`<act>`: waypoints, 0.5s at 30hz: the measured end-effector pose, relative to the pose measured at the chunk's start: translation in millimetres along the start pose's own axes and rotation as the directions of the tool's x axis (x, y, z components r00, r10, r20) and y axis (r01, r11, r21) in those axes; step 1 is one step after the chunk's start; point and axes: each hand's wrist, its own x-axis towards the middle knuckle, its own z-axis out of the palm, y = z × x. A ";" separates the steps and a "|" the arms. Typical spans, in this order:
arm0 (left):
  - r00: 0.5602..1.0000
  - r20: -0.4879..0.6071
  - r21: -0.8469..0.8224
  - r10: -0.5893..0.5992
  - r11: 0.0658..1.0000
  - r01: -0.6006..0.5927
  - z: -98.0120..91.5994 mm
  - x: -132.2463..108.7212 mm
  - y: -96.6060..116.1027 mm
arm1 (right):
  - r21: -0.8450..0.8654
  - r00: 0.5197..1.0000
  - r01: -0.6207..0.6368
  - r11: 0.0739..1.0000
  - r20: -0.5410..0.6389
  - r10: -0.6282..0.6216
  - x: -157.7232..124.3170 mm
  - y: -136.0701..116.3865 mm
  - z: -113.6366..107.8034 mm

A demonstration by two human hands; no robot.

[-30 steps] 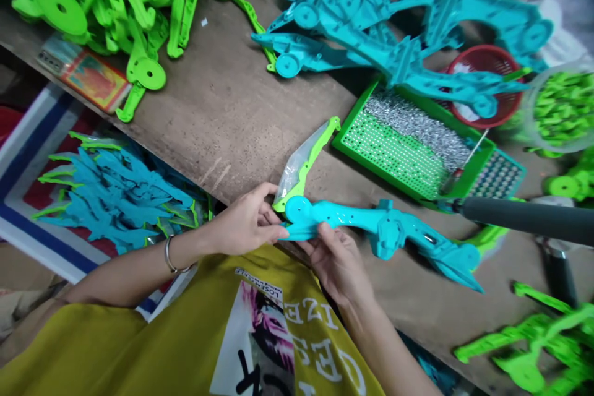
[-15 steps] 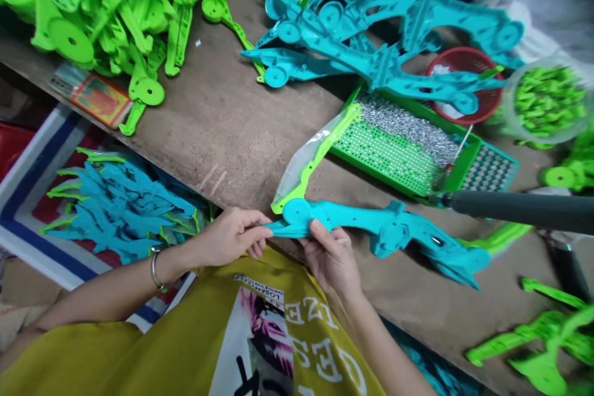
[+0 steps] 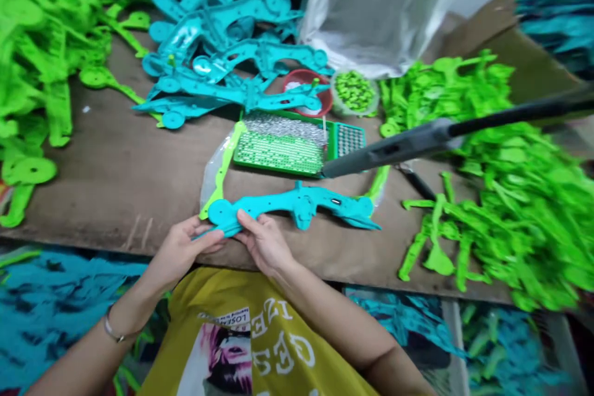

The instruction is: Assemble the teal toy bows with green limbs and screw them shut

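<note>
A long turquoise plastic bow-shaped piece [image 3: 278, 203] lies across the front of the table, with round discs near its ends. From its left end a green arm [image 3: 221, 176] with clear film slants up, and another green arm [image 3: 378, 185] rises at its right end. My left hand [image 3: 188, 244] is closed on the pointed left tip, fingers pinched. Just right of the left disc, my right hand [image 3: 264, 241] grips the body, thumb on top and fingertips partly hidden beneath. A grey electric screwdriver [image 3: 385, 151] reaches in from the right, above the piece.
Behind the piece stands a green tray [image 3: 278, 164] of small metal screws. Past it are a red basket [image 3: 327, 102] and a tub of small green parts [image 3: 355, 93]. Piles of green parts [image 3: 520, 198] and turquoise parts [image 3: 223, 18] cover much of the table [image 3: 116, 198].
The view has swung right, so the scene sits further left and the right-hand green pile shows. Both hands keep their hold on the turquoise piece.
</note>
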 end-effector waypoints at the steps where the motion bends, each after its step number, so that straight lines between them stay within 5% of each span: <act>1: 1.000 -0.016 -0.005 -0.024 1.000 0.024 -0.6 0.3 1.6 | 0.014 1.000 0.002 1.000 0.008 -0.002 -0.2 -2.4 -2.5; 4: 0.993 -0.085 0.008 -0.084 0.996 0.086 -4.1 -0.2 9.1 | 0.020 1.000 -0.008 1.000 -0.003 0.008 -9.6 -12.7 -17.1; 7: 0.978 -0.161 0.007 -0.133 0.991 0.136 -5.3 -1.0 18.6 | -0.200 0.999 -0.039 0.979 0.020 0.043 -30.6 -27.6 -38.9; 10: 0.965 -0.209 0.025 -0.161 0.985 0.170 -6.3 -1.0 25.5 | -0.600 0.958 0.244 0.762 0.026 -0.286 -49.6 -50.3 -64.5; 11: 0.960 -0.225 0.049 -0.169 0.982 0.184 -8.0 -0.8 26.7 | -0.728 0.881 0.346 0.592 0.036 -0.471 -53.0 -60.4 -74.7; 13: 0.952 -0.246 0.111 -0.185 0.970 0.217 -13.9 0.0 27.1 | -0.907 0.642 0.360 0.220 0.070 -0.764 -54.6 -83.6 -99.1; 15: 0.951 -0.247 0.158 -0.187 0.960 0.230 -21.8 0.7 25.7 | -0.982 0.453 0.171 0.080 0.006 -0.892 -51.4 -106.7 -127.4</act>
